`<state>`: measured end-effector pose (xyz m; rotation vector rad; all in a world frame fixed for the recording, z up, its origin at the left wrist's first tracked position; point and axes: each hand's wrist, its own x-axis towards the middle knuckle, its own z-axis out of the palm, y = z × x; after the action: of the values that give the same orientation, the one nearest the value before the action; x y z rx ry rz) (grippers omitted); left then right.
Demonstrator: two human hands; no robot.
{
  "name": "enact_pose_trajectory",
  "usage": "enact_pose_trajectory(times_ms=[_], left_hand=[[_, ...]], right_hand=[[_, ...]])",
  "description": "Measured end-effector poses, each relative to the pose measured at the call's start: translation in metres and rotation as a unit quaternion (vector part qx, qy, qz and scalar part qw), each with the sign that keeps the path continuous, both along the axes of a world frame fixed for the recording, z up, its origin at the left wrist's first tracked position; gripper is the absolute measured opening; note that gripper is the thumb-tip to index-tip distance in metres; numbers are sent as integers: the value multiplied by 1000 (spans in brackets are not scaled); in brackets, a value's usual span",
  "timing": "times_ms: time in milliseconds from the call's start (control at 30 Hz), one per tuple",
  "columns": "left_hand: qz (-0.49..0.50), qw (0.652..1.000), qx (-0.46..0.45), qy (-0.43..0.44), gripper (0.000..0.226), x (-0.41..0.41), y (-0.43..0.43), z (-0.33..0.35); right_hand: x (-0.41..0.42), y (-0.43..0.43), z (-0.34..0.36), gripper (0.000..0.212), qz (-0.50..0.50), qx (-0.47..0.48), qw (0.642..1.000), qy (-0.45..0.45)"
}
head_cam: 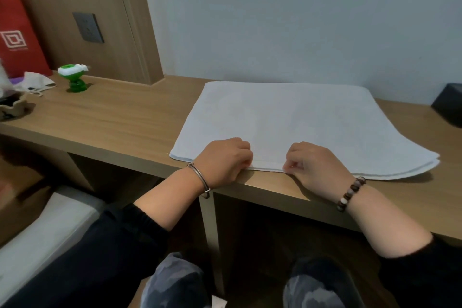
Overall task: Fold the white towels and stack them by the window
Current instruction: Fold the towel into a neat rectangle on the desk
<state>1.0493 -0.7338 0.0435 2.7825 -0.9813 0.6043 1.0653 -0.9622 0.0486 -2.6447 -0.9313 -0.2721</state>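
A white towel (pixel 295 120) lies flat on the wooden desk (pixel 107 117), doubled over with two layers showing at its right front corner. Its far edge touches the pale wall. My left hand (pixel 222 162) pinches the towel's near edge left of its middle, fingers curled under. My right hand (pixel 312 165) pinches the same edge just to the right, thumb and fingers closed on the hem. Both hands sit at the desk's front edge, a small gap between them. No window shows in this view.
A green and white figurine (pixel 75 79) stands at the back left, beside a red bag (pixel 17 37) and a crumpled cloth pouch (pixel 35 84). A black box (pixel 447 105) sits at the far right. A wall socket (pixel 88 27) is on the wood panel. My knees are under the desk.
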Motion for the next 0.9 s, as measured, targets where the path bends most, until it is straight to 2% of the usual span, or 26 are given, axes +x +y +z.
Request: enact_pose_trajectory(times_ms=[133,400,767,900], left_hand=[[38,997,-15,58,9,1,0,0],[70,988,-21,138,11,6,-8,7],[41,988,104,103,15,4,-17,14],[51,990,61,113,14,4,-13,10]], right_hand=[[2,0,5,8,-30,11,998,48],[1,9,12,13,-54,-29,996,61],[1,14,6,13,-61,-37,996,50],[-1,11,1,18,-32,-38,999,15]])
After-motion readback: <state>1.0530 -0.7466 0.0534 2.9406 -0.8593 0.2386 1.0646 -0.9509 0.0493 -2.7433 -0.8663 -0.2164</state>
